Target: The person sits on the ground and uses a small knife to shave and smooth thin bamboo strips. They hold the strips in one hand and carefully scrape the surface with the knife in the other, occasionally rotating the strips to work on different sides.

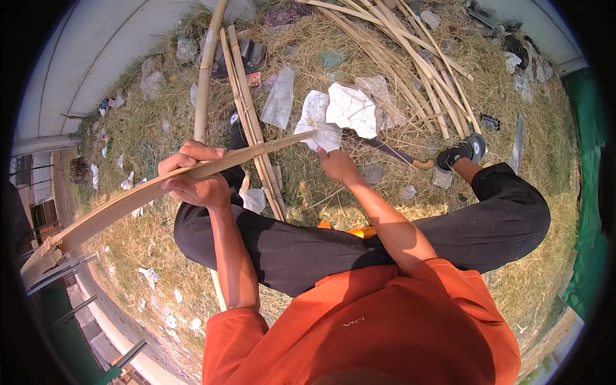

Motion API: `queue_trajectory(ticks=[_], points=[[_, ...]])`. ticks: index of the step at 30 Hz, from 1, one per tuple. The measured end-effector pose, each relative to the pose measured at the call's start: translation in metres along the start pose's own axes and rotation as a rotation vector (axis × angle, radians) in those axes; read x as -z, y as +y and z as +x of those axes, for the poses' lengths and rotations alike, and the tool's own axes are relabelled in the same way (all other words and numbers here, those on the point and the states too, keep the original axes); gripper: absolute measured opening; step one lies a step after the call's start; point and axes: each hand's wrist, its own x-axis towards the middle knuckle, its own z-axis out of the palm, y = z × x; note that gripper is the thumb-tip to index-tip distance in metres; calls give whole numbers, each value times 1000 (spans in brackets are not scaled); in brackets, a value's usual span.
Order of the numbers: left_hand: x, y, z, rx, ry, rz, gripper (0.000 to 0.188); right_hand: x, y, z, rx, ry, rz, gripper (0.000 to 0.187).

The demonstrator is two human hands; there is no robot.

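Observation:
My left hand point(196, 176) is closed around a long split bamboo strip point(250, 153). The strip slants from the far left up to a narrow tip in front of a crumpled white sheet point(314, 115). Just below that tip, my right hand point(338, 167) has its fingers closed at the sheet's lower edge and seems to pinch it; some fingers are hidden. A second white piece point(353, 110) lies against the sheet's right side. To the right of my right hand, a curved knife point(391, 151) with a wooden handle rests on the dry grass.
Bamboo strips point(423, 64) lie piled at the far right. A bamboo pole point(206, 70) and narrow strips point(247, 109) lie at the left, partly beside my leg. A long blade point(517, 144) lies right of my shoe point(461, 152). Plastic scraps litter the grass; a pale wall point(96, 58) stands behind.

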Motion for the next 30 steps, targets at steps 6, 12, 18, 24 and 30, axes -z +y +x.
queue_trajectory(ticks=[6, 12, 18, 24, 30], points=[[2, -1, 1, -19, -16, 36, 49, 4, -52, -91, 586, 234, -166, 34], [3, -1, 0, 9, 10, -3, 50, -1, -66, -118, 458, 329, 243, 45], [3, 0, -1, 0, 8, -21, 51, 7, -84, -119, 496, 318, 427, 50], [6, -4, -5, -28, 11, -17, 51, -13, -65, -76, 579, 359, 171, 49], [2, -6, -5, -39, 30, -20, 50, -7, -52, -48, 180, 158, 209, 52]])
